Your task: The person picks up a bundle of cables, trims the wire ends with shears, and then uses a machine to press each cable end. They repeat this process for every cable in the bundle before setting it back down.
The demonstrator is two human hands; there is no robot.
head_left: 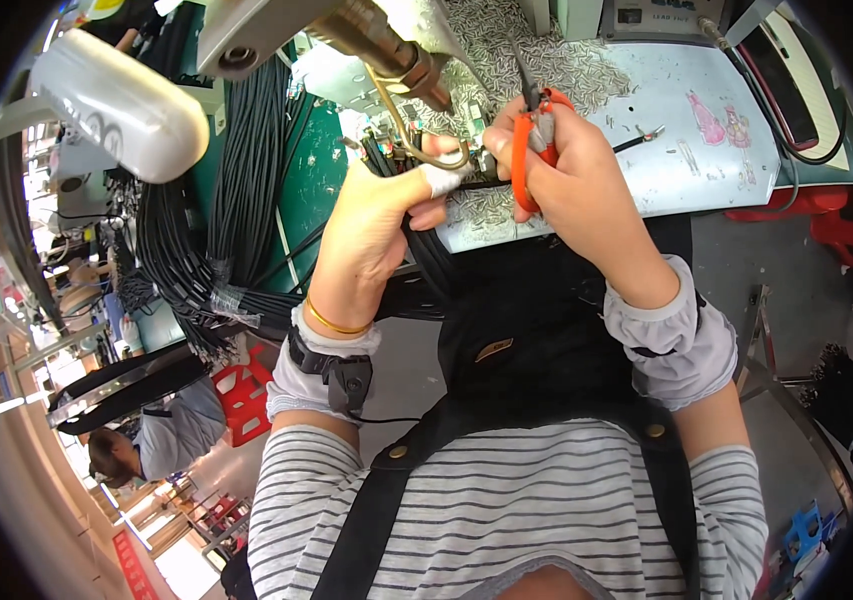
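My left hand (366,220) is closed near the bench edge, thumb and fingers pinching a black cable (489,184) among several cable ends with small connectors. White tape wraps its thumb tip. Close beside it, my right hand (586,170) is wrapped round orange-handled pliers (520,165), their dark jaws pointing away from me. My right thumb and forefinger reach toward the cable end in front of the left thumb; exactly what they touch is hidden. A curved brass-coloured tube (386,105) hangs just above the left thumb, below a metal machine head (376,45).
Small silver pins (586,70) cover much of the pale work plate (666,180). Bundles of black cables (246,170) lie on the green bench at left. A white lamp-like cylinder (121,105) juts in at upper left. Red stools (846,225) stand on the floor; another person sits at far left.
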